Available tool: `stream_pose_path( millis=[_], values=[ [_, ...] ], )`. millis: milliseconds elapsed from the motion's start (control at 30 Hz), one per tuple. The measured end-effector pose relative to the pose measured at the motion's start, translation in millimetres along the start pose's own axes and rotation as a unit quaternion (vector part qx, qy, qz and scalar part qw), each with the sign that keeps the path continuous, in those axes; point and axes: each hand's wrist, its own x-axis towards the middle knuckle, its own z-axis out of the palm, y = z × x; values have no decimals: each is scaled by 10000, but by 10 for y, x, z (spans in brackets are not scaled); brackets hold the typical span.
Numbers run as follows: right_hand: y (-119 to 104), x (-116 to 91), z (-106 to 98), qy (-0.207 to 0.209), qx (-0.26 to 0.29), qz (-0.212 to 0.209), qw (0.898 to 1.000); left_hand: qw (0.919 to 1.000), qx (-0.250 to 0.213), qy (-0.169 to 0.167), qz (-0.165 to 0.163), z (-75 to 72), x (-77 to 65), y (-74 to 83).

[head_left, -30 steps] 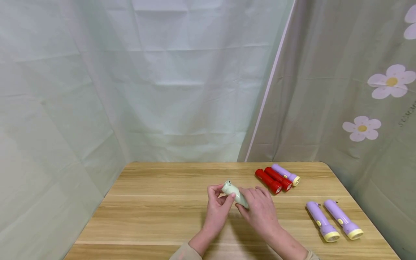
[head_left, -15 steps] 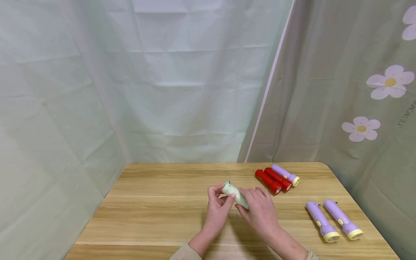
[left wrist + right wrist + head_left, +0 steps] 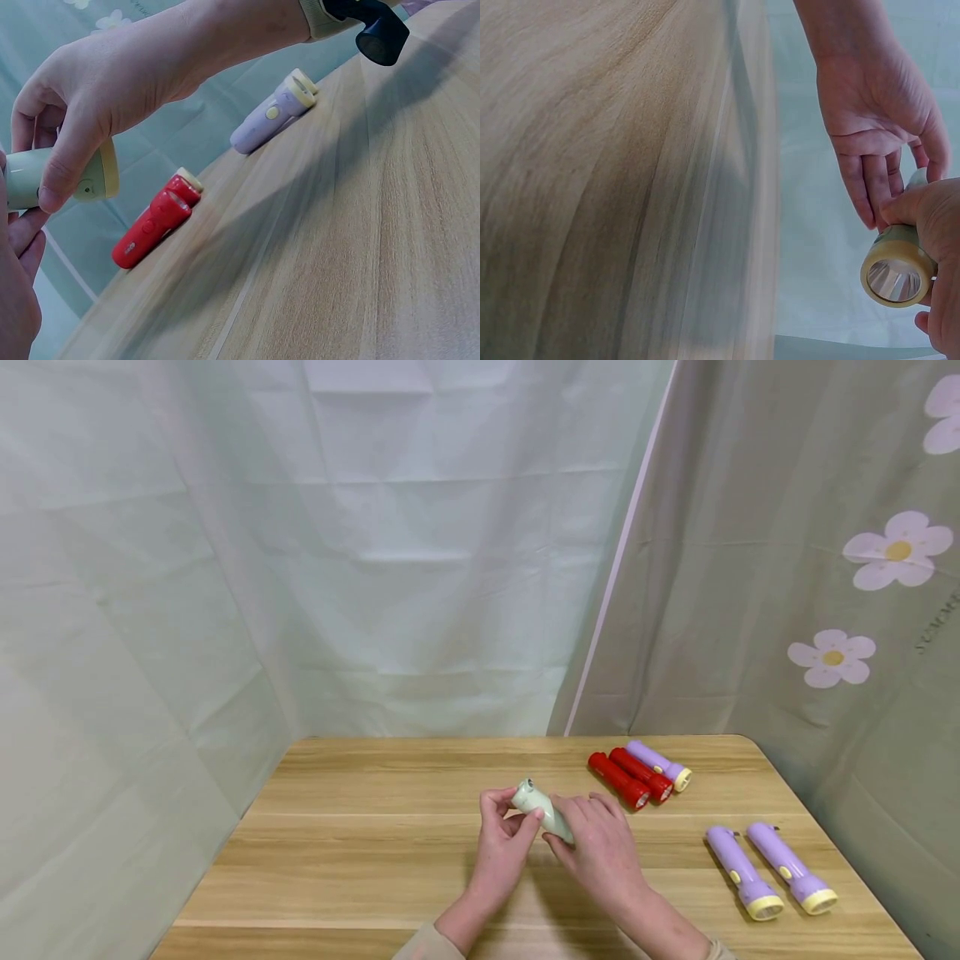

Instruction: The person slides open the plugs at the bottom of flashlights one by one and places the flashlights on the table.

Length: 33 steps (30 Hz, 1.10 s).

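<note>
A pale green flashlight (image 3: 537,800) is held tilted above the middle of the table, its tail end up and to the left in the head view. My left hand (image 3: 501,853) pinches it near that tail end with thumb and fingers. Round the head end, my right hand (image 3: 602,853) grips the body, hiding much of it. The flashlight's yellow rim (image 3: 110,168) shows past the right hand (image 3: 112,90) in the left wrist view. Seen in the right wrist view, its clear lens (image 3: 894,282) faces the camera, with the left hand (image 3: 881,112) beyond.
At the back right of the wooden table (image 3: 360,843) lie two red flashlights (image 3: 617,778) beside a purple flashlight (image 3: 658,763). Two more purple flashlights (image 3: 742,870) with yellow rims lie side by side at the right. Pale curtains (image 3: 435,568) hang round the table.
</note>
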Motion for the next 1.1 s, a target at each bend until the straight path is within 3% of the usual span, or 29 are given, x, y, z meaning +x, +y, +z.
stream_pose_path(
  millis=[1100],
  values=[
    [-4, -9, -7, 58, 45, -101, 9999, 9999, 94, -43, -38, -4, -9, 5]
  ],
)
